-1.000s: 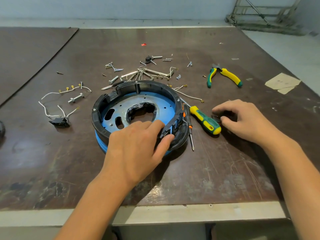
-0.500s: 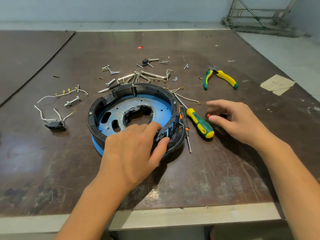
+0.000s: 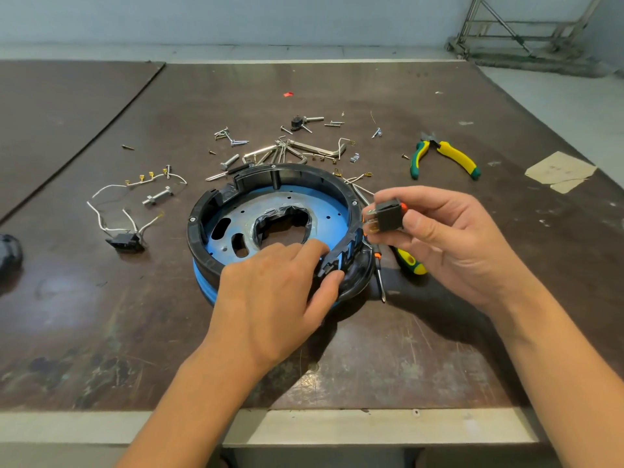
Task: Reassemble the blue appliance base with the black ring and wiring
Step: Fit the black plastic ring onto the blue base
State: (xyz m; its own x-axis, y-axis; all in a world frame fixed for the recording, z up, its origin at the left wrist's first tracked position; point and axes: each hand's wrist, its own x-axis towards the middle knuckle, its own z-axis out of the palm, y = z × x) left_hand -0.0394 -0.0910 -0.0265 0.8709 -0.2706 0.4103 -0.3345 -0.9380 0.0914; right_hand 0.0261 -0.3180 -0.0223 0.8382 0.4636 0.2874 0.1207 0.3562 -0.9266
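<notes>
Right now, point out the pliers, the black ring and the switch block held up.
pliers (image 3: 456, 157): head view, on the right yellow handle.
black ring (image 3: 304, 173): head view, on its far rim.
switch block (image 3: 388, 216): head view, on its black body.

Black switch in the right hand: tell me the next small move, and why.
Probably bring the black switch down to the slotted bracket on the black ring. The right hand pinches it just beside that spot, metal terminals toward the ring, while the left hand grips the bracket.
</notes>
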